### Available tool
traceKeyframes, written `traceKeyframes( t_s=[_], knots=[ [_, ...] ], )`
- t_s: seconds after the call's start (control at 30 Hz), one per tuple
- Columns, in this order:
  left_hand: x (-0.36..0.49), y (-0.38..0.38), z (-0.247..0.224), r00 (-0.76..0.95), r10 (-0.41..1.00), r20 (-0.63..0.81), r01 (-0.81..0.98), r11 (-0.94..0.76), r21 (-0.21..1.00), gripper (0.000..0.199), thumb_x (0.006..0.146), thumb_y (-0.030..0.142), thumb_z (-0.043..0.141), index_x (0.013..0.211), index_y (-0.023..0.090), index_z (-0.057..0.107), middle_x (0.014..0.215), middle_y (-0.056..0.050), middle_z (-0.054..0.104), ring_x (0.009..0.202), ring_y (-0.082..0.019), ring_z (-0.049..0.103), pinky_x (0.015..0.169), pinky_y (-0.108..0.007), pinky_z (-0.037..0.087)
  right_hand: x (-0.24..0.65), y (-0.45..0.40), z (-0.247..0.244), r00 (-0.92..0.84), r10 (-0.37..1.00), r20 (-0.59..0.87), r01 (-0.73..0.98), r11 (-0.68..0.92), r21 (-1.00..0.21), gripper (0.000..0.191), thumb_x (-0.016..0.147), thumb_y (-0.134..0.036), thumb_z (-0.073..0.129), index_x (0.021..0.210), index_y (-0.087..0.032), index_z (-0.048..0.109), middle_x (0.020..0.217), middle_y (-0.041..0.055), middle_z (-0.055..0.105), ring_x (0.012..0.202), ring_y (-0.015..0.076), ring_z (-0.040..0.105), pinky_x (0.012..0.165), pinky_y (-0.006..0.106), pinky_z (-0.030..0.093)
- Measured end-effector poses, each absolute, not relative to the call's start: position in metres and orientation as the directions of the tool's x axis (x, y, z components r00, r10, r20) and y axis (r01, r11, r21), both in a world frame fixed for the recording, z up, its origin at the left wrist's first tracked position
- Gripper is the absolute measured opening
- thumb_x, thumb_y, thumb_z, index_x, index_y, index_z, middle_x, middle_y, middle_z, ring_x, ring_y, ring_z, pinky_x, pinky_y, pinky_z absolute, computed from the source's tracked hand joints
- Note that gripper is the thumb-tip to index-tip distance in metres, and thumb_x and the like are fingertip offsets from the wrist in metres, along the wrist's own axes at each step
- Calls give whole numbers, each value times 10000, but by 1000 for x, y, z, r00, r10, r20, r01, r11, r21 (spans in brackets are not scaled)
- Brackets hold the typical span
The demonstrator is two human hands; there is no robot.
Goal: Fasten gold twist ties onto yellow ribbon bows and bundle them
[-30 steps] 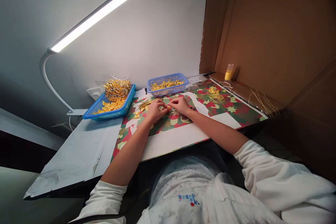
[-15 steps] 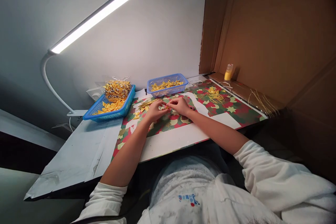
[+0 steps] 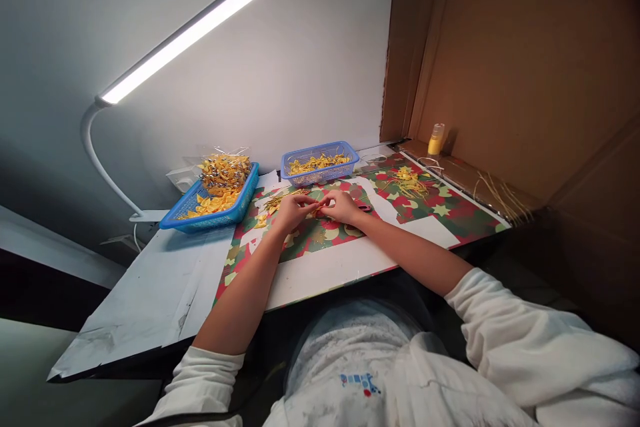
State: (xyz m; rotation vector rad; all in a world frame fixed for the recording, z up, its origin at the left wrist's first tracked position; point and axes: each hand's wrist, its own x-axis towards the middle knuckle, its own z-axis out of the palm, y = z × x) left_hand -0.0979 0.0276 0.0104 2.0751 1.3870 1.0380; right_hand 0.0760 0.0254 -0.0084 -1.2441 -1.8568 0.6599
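Observation:
Over the patterned sheet (image 3: 325, 235), my left hand (image 3: 295, 211) and my right hand (image 3: 341, 206) meet at the fingertips. Both are closed in a pinch around something small and yellowish, too small to make out. Just behind my left hand lies a bundle of yellow strands (image 3: 277, 200), with a yellow bow-like piece (image 3: 261, 221) to its left. A dark-handled tool (image 3: 367, 208) shows partly beside my right hand. Farther right on the sheet is a pile of yellow pieces with long strands (image 3: 410, 181).
A blue basket (image 3: 200, 221) holds yellow pieces and a clear bag (image 3: 225, 170) at the left. Another blue basket (image 3: 320, 175) stands by the wall. A lit lamp (image 3: 185, 33) hangs over the left; a small yellow bottle (image 3: 436, 139) stands at the back right.
My fingertips have shifted slightly, and my right hand has moved a little left and down, closer against my left. The whole view has shifted slightly.

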Motion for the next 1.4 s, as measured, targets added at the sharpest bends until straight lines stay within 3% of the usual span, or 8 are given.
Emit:
traceKeyframes(
  t_s=[0.27,0.73,1.17,1.4],
  knots=[
    [-97,27,9,213,915,343,558,-402,726,386,638,548,763,691,167,742,719,-56,732,648,-175,613,596,-279,436,67,28,-13,-159,944,289,591,325,-738,143,728,-199,675,825,-207,780,955,56,691,911,193,624,787,277,485],
    [-97,28,9,149,931,333,540,-359,761,429,602,578,766,668,161,691,694,-49,706,629,-157,592,592,-268,429,57,29,-17,-137,934,331,686,331,-648,129,743,-226,671,812,-210,779,1008,65,671,1008,228,581,858,329,476],
    [-98,32,4,134,925,355,538,-368,758,306,627,459,762,663,163,689,683,-42,706,613,-155,599,571,-263,416,55,24,-16,-180,928,325,756,342,-558,141,776,-284,634,825,-207,741,1033,61,649,980,238,538,789,342,443],
    [-99,31,4,140,920,366,551,-380,743,386,614,534,777,674,162,695,687,-43,705,623,-158,603,583,-266,425,57,23,-17,-183,919,349,728,365,-580,149,725,-266,671,857,-205,705,1005,48,652,981,234,529,808,342,427]
  ],
)
